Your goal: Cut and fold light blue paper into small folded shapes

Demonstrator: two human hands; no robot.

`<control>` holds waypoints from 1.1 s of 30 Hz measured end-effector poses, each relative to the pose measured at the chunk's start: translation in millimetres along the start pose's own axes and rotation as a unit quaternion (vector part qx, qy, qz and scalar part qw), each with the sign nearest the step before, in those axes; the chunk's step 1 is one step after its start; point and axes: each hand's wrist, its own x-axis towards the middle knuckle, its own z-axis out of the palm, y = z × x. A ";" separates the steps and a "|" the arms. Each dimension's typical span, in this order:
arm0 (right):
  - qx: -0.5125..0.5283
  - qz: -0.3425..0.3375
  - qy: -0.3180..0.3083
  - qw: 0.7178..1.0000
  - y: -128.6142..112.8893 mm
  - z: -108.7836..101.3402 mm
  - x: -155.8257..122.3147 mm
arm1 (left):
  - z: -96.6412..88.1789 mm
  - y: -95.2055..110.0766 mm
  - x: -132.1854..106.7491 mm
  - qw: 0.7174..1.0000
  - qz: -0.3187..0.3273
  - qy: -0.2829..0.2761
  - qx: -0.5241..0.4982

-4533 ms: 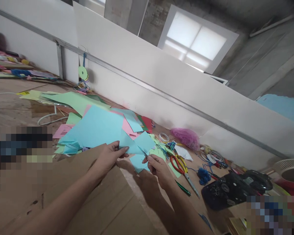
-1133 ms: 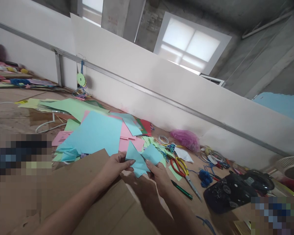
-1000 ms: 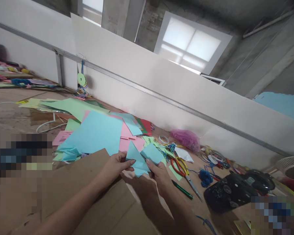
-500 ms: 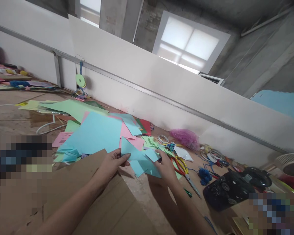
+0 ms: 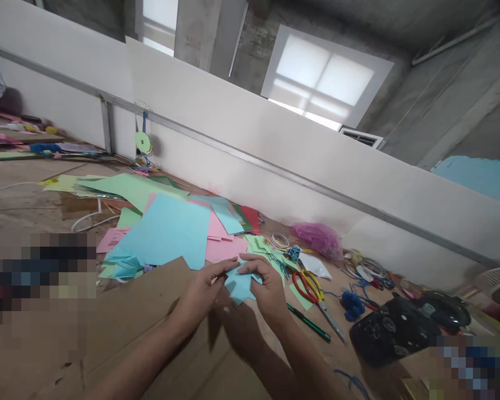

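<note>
Just above the near part of the desk (image 5: 270, 339), a small light-blue paper piece (image 5: 239, 286) sits between the two hands. The left hand (image 5: 204, 286) pinches its left side between thumb and fingertips; the fingers of the right hand (image 5: 269, 286) are curled down onto its top and right side, closed on it. The hands cover so much that one layer or several cannot be told.

A flat brown cardboard sheet (image 5: 129, 319) lies beneath the left forearm. Beyond the left hand, a large light-blue paper sheet (image 5: 166, 230) spreads over pink paper sheets (image 5: 227, 248) and partly over a long pale-green paper sheet (image 5: 129, 189), crowding the far side. A looped white cord (image 5: 99, 215) lies left of this heap.

Close to the right forearm are a slim dark-green pen (image 5: 310, 323) and, just beside it, metal scissors with one red and one yellow handle (image 5: 320, 303). A fluffy blue yarn ball (image 5: 353, 305) lies near their blades, next to a bulky black object (image 5: 394, 330).

Near the white wall panel (image 5: 250, 139) rests a crumpled pink plastic bag (image 5: 320, 239), its contents unclear; before it, a flat whitish plastic packet (image 5: 315, 265), also unreadable inside. A white slatted round object (image 5: 494, 280), perhaps a basket, is cut off at the right edge.
</note>
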 end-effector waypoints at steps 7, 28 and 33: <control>-0.074 -0.048 -0.050 0.995 1.3 -25.8 -6.9 | -6.7 -2.1 5.1 0.985 -0.144 0.017 -0.098; 0.100 0.213 -0.037 0.971 19.5 -24.3 -3.5 | 0.1 0.0 0.1 0.991 -0.121 -0.055 -0.030; 0.082 0.193 -0.015 0.978 21.8 -26.3 -4.2 | -1.4 7.7 -0.3 0.988 -0.134 -0.079 0.003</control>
